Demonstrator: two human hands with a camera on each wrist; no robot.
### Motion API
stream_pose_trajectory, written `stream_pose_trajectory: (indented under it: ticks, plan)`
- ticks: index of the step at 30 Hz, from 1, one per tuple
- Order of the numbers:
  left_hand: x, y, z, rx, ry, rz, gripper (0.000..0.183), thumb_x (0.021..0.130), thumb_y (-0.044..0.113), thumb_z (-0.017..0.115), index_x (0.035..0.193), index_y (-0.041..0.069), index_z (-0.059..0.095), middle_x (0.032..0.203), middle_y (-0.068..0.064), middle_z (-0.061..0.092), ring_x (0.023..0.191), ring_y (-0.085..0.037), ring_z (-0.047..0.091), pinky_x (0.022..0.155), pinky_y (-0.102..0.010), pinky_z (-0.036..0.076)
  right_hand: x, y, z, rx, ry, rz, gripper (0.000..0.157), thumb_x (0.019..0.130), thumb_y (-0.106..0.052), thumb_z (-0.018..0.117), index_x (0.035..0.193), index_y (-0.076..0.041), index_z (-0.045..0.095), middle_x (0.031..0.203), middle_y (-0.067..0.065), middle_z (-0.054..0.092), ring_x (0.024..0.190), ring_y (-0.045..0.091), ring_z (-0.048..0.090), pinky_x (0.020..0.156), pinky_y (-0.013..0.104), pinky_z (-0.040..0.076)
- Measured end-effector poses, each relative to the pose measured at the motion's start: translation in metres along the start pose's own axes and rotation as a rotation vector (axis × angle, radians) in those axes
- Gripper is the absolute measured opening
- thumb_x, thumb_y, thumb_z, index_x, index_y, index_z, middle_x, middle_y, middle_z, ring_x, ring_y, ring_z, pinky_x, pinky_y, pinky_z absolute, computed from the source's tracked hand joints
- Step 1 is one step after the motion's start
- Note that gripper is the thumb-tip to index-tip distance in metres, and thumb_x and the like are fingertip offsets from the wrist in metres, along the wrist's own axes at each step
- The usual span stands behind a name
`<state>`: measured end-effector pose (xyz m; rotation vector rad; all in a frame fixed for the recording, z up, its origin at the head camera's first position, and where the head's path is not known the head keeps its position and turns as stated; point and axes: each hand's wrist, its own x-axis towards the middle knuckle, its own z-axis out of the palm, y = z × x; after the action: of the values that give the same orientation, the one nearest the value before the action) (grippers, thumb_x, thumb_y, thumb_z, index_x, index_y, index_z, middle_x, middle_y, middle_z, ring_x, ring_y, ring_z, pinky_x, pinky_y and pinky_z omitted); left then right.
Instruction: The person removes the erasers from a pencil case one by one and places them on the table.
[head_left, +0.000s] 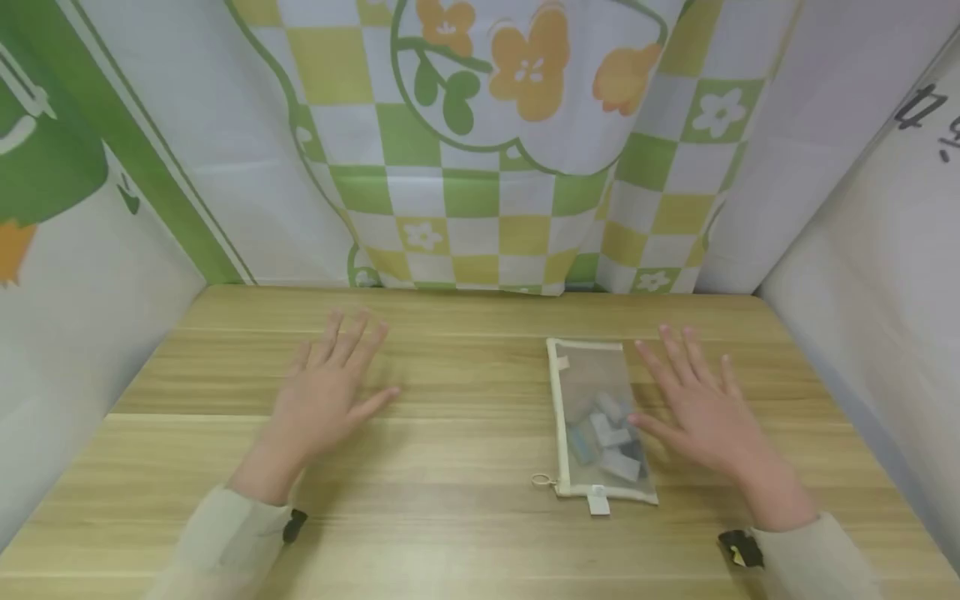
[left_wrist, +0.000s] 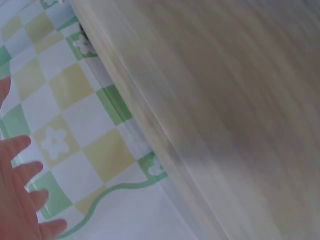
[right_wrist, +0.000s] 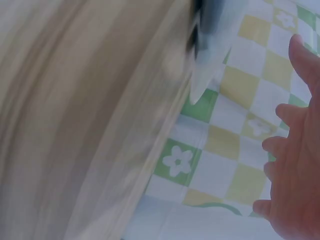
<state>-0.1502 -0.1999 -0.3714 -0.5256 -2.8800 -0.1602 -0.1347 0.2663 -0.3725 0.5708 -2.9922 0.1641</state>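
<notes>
A mesh zip pouch (head_left: 592, 375) with cream edging lies on the right half of the wooden table, several small grey and white blocks (head_left: 611, 433) showing through it. Its zipper pull ring (head_left: 542, 480) sticks out at the lower left corner. Just right of the pouch is my right hand (head_left: 708, 417), fingers spread and straight, the thumb at or over the pouch's edge; whether it touches I cannot tell. On the left side my left hand (head_left: 318, 404) is spread palm down, holding nothing. Fingers of both hands show in the wrist views, the left hand (left_wrist: 17, 200) and right hand (right_wrist: 297, 165).
The wooden table (head_left: 450, 533) reaches back to a checkered floral curtain (head_left: 472, 192). White side walls (head_left: 885, 267) close in at left and right. A dark band piece (head_left: 741, 548) sits at the right cuff, another (head_left: 295, 527) at the left.
</notes>
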Motion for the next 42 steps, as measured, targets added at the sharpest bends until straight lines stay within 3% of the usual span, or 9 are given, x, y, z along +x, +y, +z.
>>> stream_pose_trajectory:
  ticks: [4, 9, 16, 25, 31, 42]
  plan:
    - [-0.001, 0.007, -0.002, -0.021, 0.007, 0.050, 0.085, 0.095, 0.055, 0.055, 0.160, 0.020, 0.015, 0.167, -0.010, 0.012, 0.153, -0.039, 0.013, 0.111, -0.069, 0.028, 0.004, -0.009, -0.001, 0.028, -0.011, -0.015, 0.091, 0.094, -0.056, 0.057, 0.161, -0.026, 0.003, 0.166, 0.006, -0.014, 0.153, 0.032, -0.017, 0.112, 0.075, -0.003]
    - [-0.001, 0.018, 0.001, -0.051, 0.083, 0.130, 0.084, 0.091, 0.055, 0.061, 0.157, 0.016, 0.028, 0.162, -0.013, 0.029, 0.148, -0.042, 0.028, 0.103, -0.066, 0.041, 0.006, -0.021, -0.003, 0.058, -0.015, -0.040, 0.090, 0.093, -0.055, 0.059, 0.161, -0.024, 0.009, 0.167, 0.006, -0.009, 0.154, 0.036, -0.007, 0.111, 0.077, 0.005]
    - [-0.001, 0.038, 0.001, -0.112, 0.136, 0.209, 0.077, 0.091, 0.058, 0.058, 0.150, 0.011, 0.041, 0.152, -0.013, 0.046, 0.140, -0.038, 0.043, 0.104, -0.058, 0.046, 0.009, -0.036, -0.003, 0.104, -0.019, -0.086, 0.089, 0.091, -0.056, 0.062, 0.160, -0.026, 0.015, 0.168, 0.006, 0.001, 0.154, 0.039, 0.004, 0.111, 0.077, 0.010]
    - [0.002, 0.059, 0.005, -0.181, 0.138, 0.285, 0.063, 0.083, 0.048, 0.073, 0.132, 0.011, 0.059, 0.128, -0.007, 0.065, 0.119, -0.025, 0.060, 0.086, -0.041, 0.058, 0.007, -0.048, 0.003, 0.115, -0.069, -0.131, 0.084, 0.091, -0.059, 0.059, 0.159, -0.025, 0.022, 0.168, 0.007, 0.006, 0.153, 0.040, 0.009, 0.111, 0.074, 0.018]
    - [0.008, 0.076, 0.010, -0.212, 0.099, 0.358, 0.056, 0.083, 0.047, 0.074, 0.126, 0.011, 0.064, 0.122, -0.002, 0.068, 0.115, -0.022, 0.061, 0.088, -0.037, 0.057, 0.005, -0.051, 0.008, 0.132, -0.082, -0.150, 0.085, 0.088, -0.059, 0.063, 0.157, -0.023, 0.028, 0.167, 0.011, 0.013, 0.151, 0.044, 0.015, 0.111, 0.074, 0.020]
    - [0.019, 0.102, 0.012, -0.296, -0.034, 0.392, 0.048, 0.086, 0.047, 0.071, 0.122, 0.014, 0.067, 0.123, 0.000, 0.068, 0.117, -0.021, 0.061, 0.099, -0.039, 0.051, 0.003, -0.056, 0.013, 0.164, -0.127, -0.154, 0.081, 0.087, -0.055, 0.067, 0.154, -0.021, 0.037, 0.164, 0.014, 0.023, 0.148, 0.047, 0.022, 0.107, 0.075, 0.026]
